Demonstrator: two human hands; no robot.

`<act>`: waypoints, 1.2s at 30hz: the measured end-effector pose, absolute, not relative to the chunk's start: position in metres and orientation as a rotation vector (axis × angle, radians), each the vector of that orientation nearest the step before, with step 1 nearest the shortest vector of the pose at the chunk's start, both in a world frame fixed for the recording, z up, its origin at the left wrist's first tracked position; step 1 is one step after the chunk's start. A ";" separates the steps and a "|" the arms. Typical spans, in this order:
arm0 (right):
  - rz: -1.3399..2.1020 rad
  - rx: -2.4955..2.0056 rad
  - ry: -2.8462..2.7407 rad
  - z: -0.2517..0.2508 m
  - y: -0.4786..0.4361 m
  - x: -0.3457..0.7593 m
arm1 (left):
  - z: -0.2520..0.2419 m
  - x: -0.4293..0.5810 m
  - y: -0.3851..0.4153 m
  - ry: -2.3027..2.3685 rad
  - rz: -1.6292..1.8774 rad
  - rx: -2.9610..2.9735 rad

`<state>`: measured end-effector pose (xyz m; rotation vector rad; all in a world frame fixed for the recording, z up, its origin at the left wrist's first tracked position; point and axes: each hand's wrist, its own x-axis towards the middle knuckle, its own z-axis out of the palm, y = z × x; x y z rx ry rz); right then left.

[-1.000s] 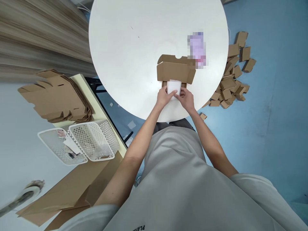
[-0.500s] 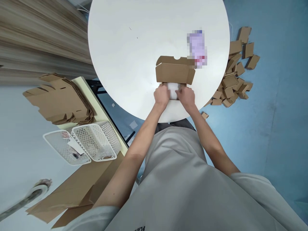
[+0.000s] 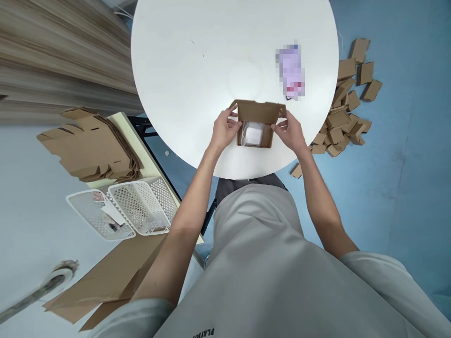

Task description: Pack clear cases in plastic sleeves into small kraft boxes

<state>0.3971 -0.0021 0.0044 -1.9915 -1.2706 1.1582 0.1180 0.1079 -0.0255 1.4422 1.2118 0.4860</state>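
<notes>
A small brown cardboard box stands near the front edge of the white round table, its lid raised and tilted toward me. Inside lies a white item in clear wrapping, its kind not plain. My left hand grips the left side of the lid, with fingers bent round the side flap. At the opposite side my right hand holds the lid's right flap in the same way. Parts of the fingertips are hidden behind the cardboard.
A blurred purple object lies on the white table. Many folded boxes are heaped on the blue floor at right. Flat cardboard blanks and white perforated baskets sit on a side table at left.
Both hands have come up out of the box interior and moved apart to the lid's side flaps. The lid has tipped from lying back to leaning over the box.
</notes>
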 end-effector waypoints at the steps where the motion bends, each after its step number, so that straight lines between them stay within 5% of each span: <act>1: 1.164 -1.991 -1.284 0.009 -0.010 0.393 | -0.022 0.115 0.100 1.214 0.470 1.440; 20: 1.093 -2.200 -1.824 -0.024 -0.119 0.348 | -0.038 0.073 -0.024 1.053 0.020 1.896; 36: 1.137 -2.316 -1.378 0.040 -0.064 0.334 | 0.014 0.097 -0.028 1.634 0.470 1.374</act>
